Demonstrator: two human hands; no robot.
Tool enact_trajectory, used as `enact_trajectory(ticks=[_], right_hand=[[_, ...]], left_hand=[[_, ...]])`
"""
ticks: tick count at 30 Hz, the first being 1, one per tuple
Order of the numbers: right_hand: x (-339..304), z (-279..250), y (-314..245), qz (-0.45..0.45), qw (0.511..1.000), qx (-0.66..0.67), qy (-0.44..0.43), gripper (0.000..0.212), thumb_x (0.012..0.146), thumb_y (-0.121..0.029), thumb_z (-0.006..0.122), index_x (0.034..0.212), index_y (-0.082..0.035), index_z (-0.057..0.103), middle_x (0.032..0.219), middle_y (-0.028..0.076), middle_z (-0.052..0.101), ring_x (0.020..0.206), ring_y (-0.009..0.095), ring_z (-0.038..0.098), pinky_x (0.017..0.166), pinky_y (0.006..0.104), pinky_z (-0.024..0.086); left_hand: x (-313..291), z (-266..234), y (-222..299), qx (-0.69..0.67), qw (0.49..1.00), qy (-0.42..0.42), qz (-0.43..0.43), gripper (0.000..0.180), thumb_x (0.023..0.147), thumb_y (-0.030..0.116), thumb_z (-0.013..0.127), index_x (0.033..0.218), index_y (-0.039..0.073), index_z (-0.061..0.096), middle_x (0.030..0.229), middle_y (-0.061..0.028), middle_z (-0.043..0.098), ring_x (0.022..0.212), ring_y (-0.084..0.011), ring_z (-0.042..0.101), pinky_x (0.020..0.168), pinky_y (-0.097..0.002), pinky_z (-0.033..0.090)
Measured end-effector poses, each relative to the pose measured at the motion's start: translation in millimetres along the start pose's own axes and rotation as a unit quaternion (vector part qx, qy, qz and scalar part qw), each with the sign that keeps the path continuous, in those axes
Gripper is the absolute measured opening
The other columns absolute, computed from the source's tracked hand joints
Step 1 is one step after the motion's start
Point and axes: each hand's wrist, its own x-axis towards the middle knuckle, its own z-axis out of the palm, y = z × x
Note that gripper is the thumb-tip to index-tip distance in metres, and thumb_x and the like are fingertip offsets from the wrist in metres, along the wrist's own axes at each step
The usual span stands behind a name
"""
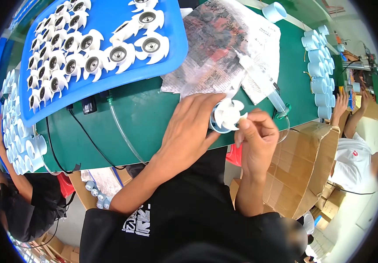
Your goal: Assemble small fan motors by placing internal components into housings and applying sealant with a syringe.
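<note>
Near the front edge of the green table (154, 109), my left hand (191, 129) is wrapped round a light-blue cylindrical housing (214, 124). A white fan impeller (227, 114) sits at the housing's open mouth, its curved blades facing up. How deep it sits inside cannot be made out. My right hand (259, 135) pinches the edge of one impeller blade between thumb and fingers. Just beyond my hands lies a clear dispensing syringe (262, 79) with a green fitting and a thin tube, resting on stained paper sheets (215, 33).
A blue tray (173, 39) at the far left holds rows of white impellers. Light-blue housings (318, 70) are stacked at the right, and more housings (22, 140) at the left. A cardboard box (303, 171) stands by the right edge. Co-workers' arms reach in at both sides.
</note>
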Motion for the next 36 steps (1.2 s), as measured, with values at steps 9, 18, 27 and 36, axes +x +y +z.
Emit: enact_trajectory(ticks=[9, 18, 27, 36], right_hand=[[-5, 6, -10, 0.007, 0.964, -0.267, 0.0, 0.01, 0.087, -0.007, 0.068, 0.088, 0.002, 0.063, 0.074, 0.001, 0.062, 0.059, 0.005, 0.049, 0.052, 0.0199, 0.039], [6, 5, -6, 0.044, 0.978, -0.199, -0.049, 0.012, 0.091, -0.005, 0.062, 0.095, -0.001, 0.051, 0.08, 0.0, 0.054, 0.066, 0.004, 0.048, 0.056, 0.0185, 0.039], [10, 11, -17, -0.058, 0.909, -0.399, -0.101, 0.018, 0.077, 0.002, 0.073, 0.092, -0.004, 0.068, 0.063, -0.002, 0.043, 0.054, 0.005, 0.035, 0.047, 0.0231, 0.025], [18, 11, -12, -0.163, 0.887, -0.426, -0.07, 0.013, 0.077, 0.001, 0.073, 0.09, -0.003, 0.069, 0.063, 0.002, 0.048, 0.048, 0.008, 0.036, 0.044, 0.0248, 0.026]], left_hand=[[-3, 0, 0, 0.001, 1.0, -0.002, -0.015, 0.069, 0.064, -0.003, 0.075, 0.126, 0.003, 0.046, 0.121, -0.0158, 0.054, 0.114, -0.0346, 0.05, 0.095, -0.0433, 0.04], [-3, -2, -1, 0.006, 1.0, 0.002, -0.006, 0.067, 0.066, -0.002, 0.074, 0.126, 0.003, 0.046, 0.12, -0.0159, 0.054, 0.114, -0.0353, 0.049, 0.096, -0.0434, 0.04], [-4, 0, -3, 0.022, 1.0, 0.013, 0.007, 0.066, 0.067, 0.0, 0.074, 0.126, 0.003, 0.045, 0.118, -0.0164, 0.054, 0.113, -0.036, 0.049, 0.096, -0.0436, 0.04], [-3, -1, -2, 0.017, 1.0, 0.01, 0.007, 0.066, 0.067, -0.001, 0.073, 0.126, 0.002, 0.045, 0.117, -0.0169, 0.054, 0.113, -0.0363, 0.049, 0.096, -0.0436, 0.04]])
